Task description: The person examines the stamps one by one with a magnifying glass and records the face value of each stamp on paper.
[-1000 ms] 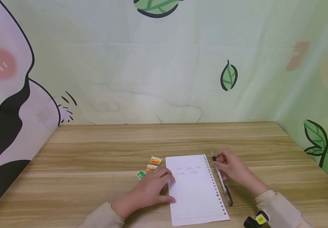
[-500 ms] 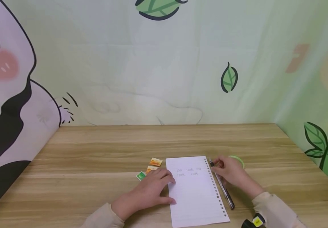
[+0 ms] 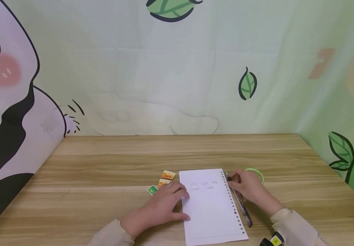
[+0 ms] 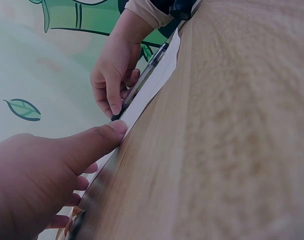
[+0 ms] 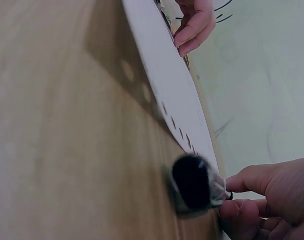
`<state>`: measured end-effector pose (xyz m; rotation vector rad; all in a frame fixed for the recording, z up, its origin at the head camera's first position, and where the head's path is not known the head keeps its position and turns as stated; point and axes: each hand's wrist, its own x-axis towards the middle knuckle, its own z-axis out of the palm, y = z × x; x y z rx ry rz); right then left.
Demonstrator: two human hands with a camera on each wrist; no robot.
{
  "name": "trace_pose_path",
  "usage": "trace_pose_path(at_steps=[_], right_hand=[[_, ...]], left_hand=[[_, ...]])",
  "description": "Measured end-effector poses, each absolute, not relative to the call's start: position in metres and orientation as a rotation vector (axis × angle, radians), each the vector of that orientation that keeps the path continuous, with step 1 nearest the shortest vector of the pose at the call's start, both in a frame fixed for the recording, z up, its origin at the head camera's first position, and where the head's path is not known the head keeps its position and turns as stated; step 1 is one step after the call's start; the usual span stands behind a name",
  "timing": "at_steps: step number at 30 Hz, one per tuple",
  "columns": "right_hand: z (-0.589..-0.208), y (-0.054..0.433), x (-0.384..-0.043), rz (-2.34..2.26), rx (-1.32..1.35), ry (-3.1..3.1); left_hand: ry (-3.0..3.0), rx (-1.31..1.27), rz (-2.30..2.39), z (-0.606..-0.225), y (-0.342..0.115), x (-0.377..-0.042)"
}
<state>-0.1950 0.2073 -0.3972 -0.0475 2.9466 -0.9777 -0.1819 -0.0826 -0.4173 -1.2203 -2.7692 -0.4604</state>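
Observation:
My left hand (image 3: 161, 205) rests at the left edge of a lined sheet of paper (image 3: 210, 212), its fingers relaxed and its thumb on the sheet. The paper has punched holes down its right side and handwriting near its top. Beside that hand lie two orange stamp-like pieces (image 3: 168, 175) and a green one (image 3: 152, 190), the lower ones partly hidden by the fingers. My right hand (image 3: 252, 186) pinches a clear and black pen (image 3: 244, 210) near its tip, along the paper's right edge. In the right wrist view the pen's dark end (image 5: 190, 182) points at the camera.
A green curved rim (image 3: 258, 173) shows behind the right hand, mostly hidden. The wooden table (image 3: 103, 160) ends at a printed backdrop (image 3: 180, 68) at the back. A black device with a yellow label (image 3: 276, 240) sits by the right sleeve.
My right hand has shifted slightly left and nearer with the pen, closer to the paper's edge. The green rim behind it has come into view. The left hand stays in place.

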Motion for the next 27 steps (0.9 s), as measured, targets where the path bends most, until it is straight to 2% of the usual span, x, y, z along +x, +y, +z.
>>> trace_pose_path(at_steps=[16, 27], right_hand=[[-0.3924, 0.2083, -0.1949, -0.935, -0.023, 2.990], [-0.3932, 0.2099, -0.1970, -0.958, -0.197, 3.063]], left_hand=[[-2.742, -1.271, -0.360, -0.4165, -0.0821, -0.1842], [-2.722, -1.251, -0.343, -0.4166, -0.0840, -0.1825]])
